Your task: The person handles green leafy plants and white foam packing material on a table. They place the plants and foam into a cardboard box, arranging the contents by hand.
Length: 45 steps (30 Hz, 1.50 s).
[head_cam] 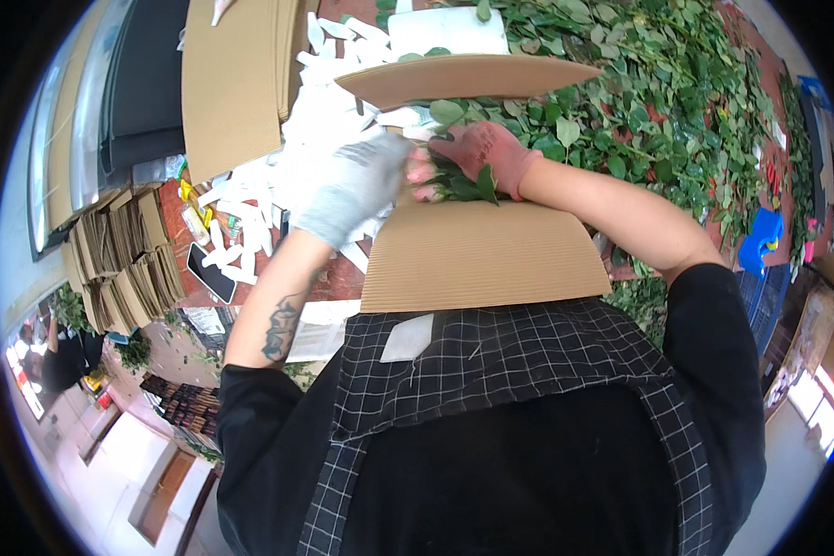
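Several pink roses [422, 174] lie in a row between two raised flaps of a corrugated cardboard sheet [486, 257]. On their leafy side my right hand [486, 153], in a red glove, is curled at the uppermost rose; whether its fingers close on a stem is hidden. My left hand [361, 181], in a pale grey glove and blurred, is beside the blooms with its fingertips near the top one. What its fingers hold cannot be made out. White foam sleeves [326, 104] are heaped beyond and under my left hand.
Cut rose stems with leaves [639, 104] cover the right side of the red table. Flat cardboard sheets [233, 83] are stacked at the upper left. A smartphone [210, 272] lies at the left edge, near folded cardboard [121, 257]. A blue tool [762, 240] sits far right.
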Each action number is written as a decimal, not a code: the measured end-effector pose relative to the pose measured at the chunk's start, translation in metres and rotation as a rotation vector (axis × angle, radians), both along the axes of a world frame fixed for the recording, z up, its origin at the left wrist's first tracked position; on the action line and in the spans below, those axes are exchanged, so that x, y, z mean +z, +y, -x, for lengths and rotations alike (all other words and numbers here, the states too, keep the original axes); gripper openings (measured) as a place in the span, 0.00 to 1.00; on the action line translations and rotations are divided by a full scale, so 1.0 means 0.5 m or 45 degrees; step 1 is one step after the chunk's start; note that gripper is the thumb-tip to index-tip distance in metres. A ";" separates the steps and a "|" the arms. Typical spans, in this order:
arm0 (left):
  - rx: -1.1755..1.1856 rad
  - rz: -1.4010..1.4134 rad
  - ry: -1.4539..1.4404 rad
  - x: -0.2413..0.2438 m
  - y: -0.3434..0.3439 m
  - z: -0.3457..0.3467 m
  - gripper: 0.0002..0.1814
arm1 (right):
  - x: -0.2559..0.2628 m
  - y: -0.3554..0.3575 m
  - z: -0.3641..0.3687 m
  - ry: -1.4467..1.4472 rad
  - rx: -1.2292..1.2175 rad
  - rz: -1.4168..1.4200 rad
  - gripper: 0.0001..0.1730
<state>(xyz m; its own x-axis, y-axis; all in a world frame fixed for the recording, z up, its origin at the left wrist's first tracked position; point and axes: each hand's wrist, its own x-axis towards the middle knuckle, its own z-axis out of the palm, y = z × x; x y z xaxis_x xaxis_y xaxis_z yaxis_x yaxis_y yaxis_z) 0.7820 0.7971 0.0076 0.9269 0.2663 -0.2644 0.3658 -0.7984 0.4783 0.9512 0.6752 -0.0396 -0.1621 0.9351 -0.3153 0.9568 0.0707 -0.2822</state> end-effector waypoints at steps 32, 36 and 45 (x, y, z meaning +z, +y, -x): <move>0.217 -0.333 -0.321 -0.131 0.025 0.018 0.07 | -0.054 0.028 -0.006 -0.256 -0.068 -0.204 0.24; 0.199 -0.278 -0.274 -0.118 0.027 0.013 0.07 | -0.049 0.028 -0.009 -0.182 -0.097 -0.199 0.26; 0.216 -0.394 -0.265 -0.101 0.090 0.058 0.09 | -0.055 0.021 -0.008 -0.078 -0.163 -0.268 0.16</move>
<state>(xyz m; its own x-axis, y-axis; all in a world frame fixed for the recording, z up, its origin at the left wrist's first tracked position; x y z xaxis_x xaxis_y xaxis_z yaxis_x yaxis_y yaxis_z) 0.7533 0.8420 -0.0427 0.8881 0.4579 0.0404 0.4258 -0.8526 0.3029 0.9550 0.6857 -0.0672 -0.0250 0.9928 -0.1173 0.9765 -0.0009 -0.2154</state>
